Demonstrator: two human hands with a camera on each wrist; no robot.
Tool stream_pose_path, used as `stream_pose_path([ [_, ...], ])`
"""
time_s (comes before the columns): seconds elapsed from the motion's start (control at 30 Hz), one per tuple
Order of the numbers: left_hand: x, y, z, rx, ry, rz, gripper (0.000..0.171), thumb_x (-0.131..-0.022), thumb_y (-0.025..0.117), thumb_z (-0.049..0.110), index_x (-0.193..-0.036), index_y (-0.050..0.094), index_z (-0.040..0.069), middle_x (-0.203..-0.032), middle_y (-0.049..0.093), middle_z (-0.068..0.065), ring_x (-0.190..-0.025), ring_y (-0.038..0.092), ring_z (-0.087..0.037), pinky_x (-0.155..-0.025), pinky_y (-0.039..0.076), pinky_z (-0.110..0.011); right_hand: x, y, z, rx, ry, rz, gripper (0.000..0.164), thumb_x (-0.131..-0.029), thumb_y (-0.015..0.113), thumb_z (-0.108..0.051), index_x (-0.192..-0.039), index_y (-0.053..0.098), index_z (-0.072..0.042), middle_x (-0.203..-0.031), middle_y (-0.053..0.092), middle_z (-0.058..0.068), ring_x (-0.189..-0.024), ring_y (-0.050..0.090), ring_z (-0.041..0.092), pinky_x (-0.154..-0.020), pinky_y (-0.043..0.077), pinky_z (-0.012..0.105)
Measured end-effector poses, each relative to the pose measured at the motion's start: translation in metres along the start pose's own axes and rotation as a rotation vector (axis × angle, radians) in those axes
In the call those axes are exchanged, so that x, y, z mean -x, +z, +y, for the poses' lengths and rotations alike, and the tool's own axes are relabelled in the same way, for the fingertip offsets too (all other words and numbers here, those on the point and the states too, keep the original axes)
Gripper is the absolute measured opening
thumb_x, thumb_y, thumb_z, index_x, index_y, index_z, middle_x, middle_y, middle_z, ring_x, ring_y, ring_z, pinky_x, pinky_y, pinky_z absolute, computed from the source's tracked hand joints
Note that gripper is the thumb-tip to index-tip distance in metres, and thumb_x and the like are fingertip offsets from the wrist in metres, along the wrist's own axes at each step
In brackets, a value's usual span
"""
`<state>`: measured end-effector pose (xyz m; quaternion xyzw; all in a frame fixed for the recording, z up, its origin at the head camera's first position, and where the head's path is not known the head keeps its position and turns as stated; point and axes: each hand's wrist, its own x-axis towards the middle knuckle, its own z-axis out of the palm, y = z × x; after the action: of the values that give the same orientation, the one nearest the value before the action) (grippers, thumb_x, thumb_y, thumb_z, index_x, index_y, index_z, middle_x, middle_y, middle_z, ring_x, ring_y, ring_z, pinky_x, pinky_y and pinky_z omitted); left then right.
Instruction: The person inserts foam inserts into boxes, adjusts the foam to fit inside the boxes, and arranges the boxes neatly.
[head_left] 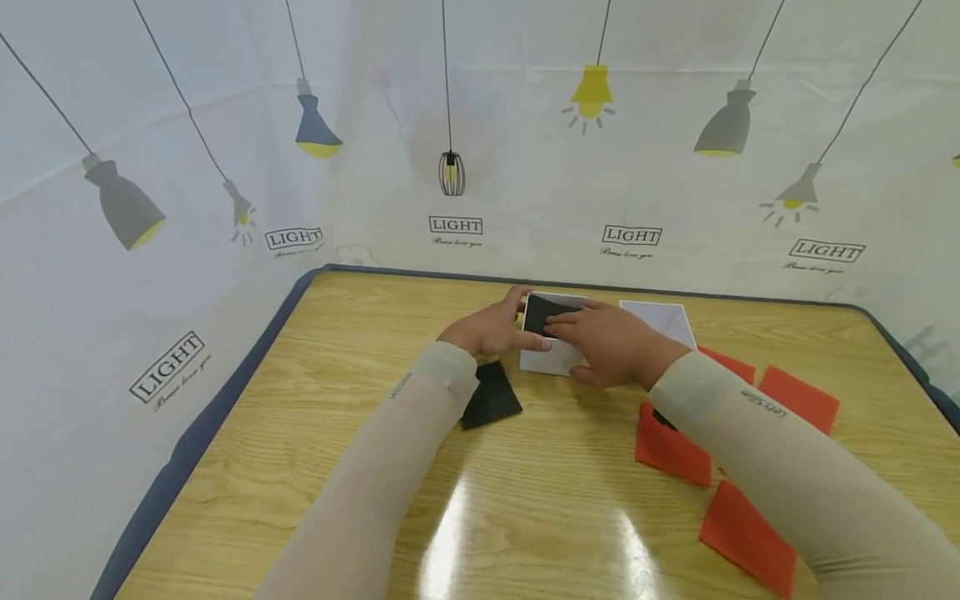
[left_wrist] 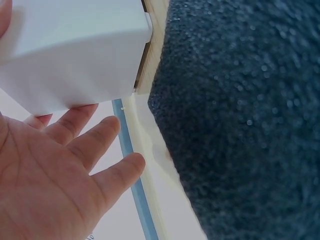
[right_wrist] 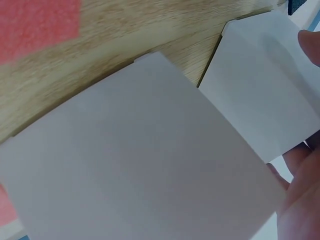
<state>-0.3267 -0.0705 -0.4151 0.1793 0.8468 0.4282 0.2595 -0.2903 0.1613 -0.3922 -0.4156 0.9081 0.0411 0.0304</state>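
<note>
White box (head_left: pixel 545 359), gripped by left fingers (head_left: pixel 534 341), holds black foam (head_left: pixel 540 311) under outstretched right fingers (head_left: pixel 566 326).

Box (head_left: pixel 546 362) partly behind right hand (head_left: pixel 611 343); sleeves (head_left: pixel 375 467) cropped

Toward the far edge of the desk (head_left: pixel 300 400) I have a white box (head_left: pixel 545 360), plain and smooth-walled, open at the top, its near wall facing me. A dark piece (head_left: pixel 538 317) sits in the opening, against the left side; the right hand (head_left: pixel 611 343) hides part of it, so I cannot tell its depth.
</note>
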Motion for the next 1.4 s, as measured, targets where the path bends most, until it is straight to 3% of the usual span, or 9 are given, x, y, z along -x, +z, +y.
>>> stream_pose_path([
  [0.33, 0.0, 0.001, 0.0, -0.022, 0.001, 0.002, 0.109, -0.093, 0.081, 0.043, -0.169, 0.004, 0.026, -0.17, 0.027, -0.017, -0.152, 0.037, -0.035, -0.123, 0.033, -0.052, -0.002, 0.001, -0.001, 0.008, 0.024, -0.009, 0.067, -0.092, 0.076, -0.032, -0.15, 0.058, -0.006, -0.151, 0.06, 0.012, -0.143, 0.055, 0.03, -0.124, 0.028, 0.061],
  [0.6, 0.0, 0.001, 0.001, -0.038, -0.002, 0.0, 0.11, -0.093, 0.081, 0.046, -0.169, 0.004, 0.027, -0.171, 0.025, -0.016, -0.154, 0.034, -0.035, -0.124, 0.031, -0.053, -0.003, 0.001, 0.0, -0.07, 0.043, 0.003, 0.068, -0.092, 0.076, -0.031, -0.153, 0.055, -0.009, -0.158, 0.054, 0.009, -0.146, 0.051, 0.028, -0.127, 0.024, 0.059],
  [1.2, 0.001, 0.0, 0.0, -0.017, 0.002, 0.007, 0.11, -0.092, 0.081, 0.047, -0.169, 0.005, 0.028, -0.172, 0.024, -0.015, -0.158, 0.03, -0.035, -0.124, 0.032, -0.053, -0.013, 0.0, -0.005, -0.042, 0.069, -0.031, 0.064, -0.09, 0.076, -0.037, -0.146, 0.063, -0.01, -0.149, 0.063, 0.007, -0.139, 0.059, 0.028, -0.125, 0.023, 0.065],
  [1.4, 0.002, 0.0, -0.001, -0.017, -0.007, 0.005, 0.111, -0.092, 0.081, 0.046, -0.169, 0.004, 0.028, -0.173, 0.023, -0.015, -0.157, 0.03, -0.034, -0.124, 0.032, -0.053, -0.008, -0.003, -0.006, -0.056, 0.062, 0.005, 0.059, -0.09, 0.075, -0.034, -0.143, 0.066, -0.009, -0.144, 0.067, 0.007, -0.138, 0.06, 0.028, -0.125, 0.025, 0.063],
])
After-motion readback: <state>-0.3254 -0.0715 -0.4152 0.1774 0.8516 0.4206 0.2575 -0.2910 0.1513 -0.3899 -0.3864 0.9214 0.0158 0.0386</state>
